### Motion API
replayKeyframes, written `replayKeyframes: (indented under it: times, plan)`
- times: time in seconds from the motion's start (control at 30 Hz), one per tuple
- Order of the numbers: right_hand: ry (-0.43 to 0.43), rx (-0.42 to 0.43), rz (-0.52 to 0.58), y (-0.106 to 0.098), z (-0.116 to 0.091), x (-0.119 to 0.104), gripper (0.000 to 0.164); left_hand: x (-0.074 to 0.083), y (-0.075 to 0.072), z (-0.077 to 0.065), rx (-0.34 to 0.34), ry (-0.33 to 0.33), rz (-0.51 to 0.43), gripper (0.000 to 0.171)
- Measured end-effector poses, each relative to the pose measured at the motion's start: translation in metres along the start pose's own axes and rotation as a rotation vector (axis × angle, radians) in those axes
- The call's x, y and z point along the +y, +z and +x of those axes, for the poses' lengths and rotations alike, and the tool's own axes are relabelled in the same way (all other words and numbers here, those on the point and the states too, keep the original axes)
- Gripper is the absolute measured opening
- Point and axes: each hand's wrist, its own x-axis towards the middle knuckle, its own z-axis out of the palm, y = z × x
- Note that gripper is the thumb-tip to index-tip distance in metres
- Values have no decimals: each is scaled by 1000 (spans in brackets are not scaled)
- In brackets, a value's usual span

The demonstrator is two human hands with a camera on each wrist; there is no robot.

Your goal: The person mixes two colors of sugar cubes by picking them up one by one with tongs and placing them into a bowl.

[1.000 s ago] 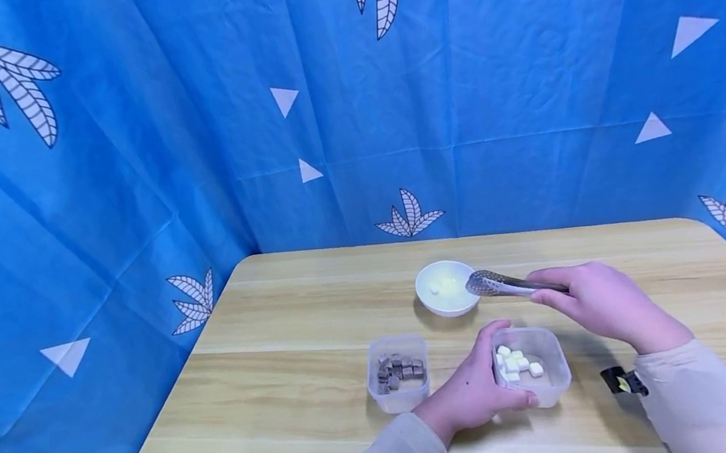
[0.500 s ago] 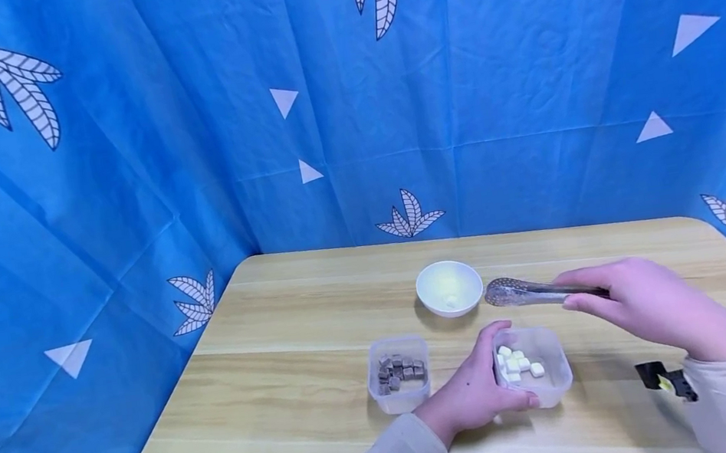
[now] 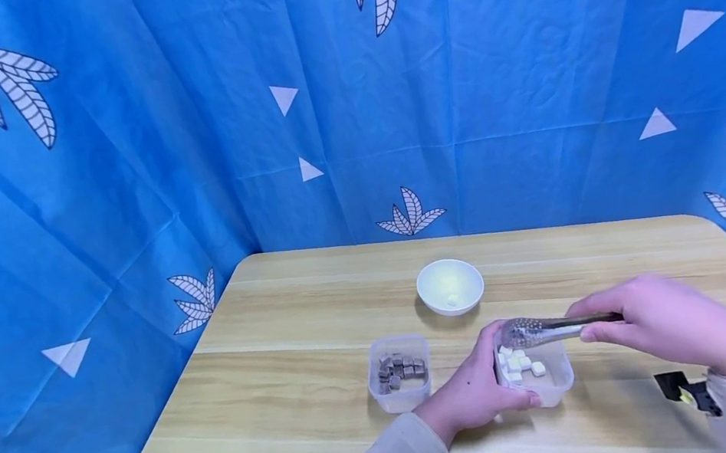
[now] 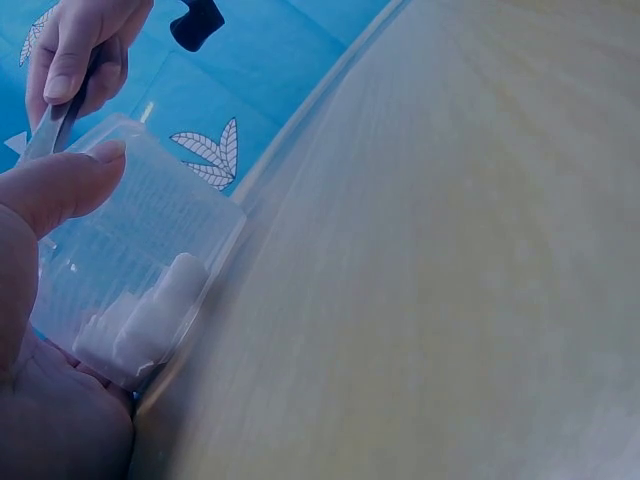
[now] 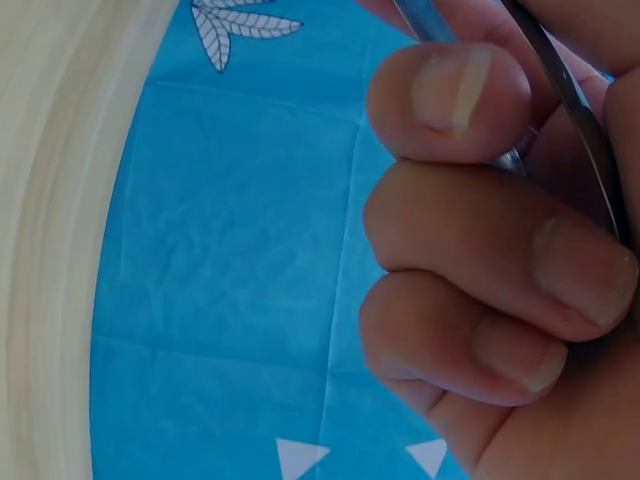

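My left hand (image 3: 472,389) grips the left side of a clear plastic container (image 3: 561,377), thumb along the near wall and fingers at the far left corner. Inside lie several white cubes (image 3: 513,366); in the left wrist view the cubes (image 4: 150,315) show through the wall. Metal tongs (image 3: 552,330) with perforated heads are held in my right hand (image 3: 670,326), their heads over the container's far left part, close above the cubes. In the right wrist view, curled fingers (image 5: 470,230) wrap the tongs' handles. The tips of the tongs are partly hidden.
A white bowl (image 3: 440,307) stands behind the containers, with a small white piece inside. Left of my left hand is a second clear container (image 3: 403,404) holding several dark brown cubes. A blue patterned curtain (image 3: 510,82) hangs behind the wooden table (image 3: 275,393).
My right hand has drawn the tongs away from the bowl's right edge, rightward and then nearer, over the container of white cubes. My left hand has kept its grip.
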Motion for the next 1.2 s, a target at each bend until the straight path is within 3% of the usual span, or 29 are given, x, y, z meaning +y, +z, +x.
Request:
replayKeyframes:
  times: [0.3,0.63,1.2]
  plan:
    - [-76,-46,52,7,5,-1,23,-1,0,2,-12,7,-16,107]
    - [-37,-103,56,12,9,-5,32,-1,0,2,-19,5,-17,107]
    - [-20,-79,-5,11,11,-11,27,2,-1,1,-24,-1,-44,107]
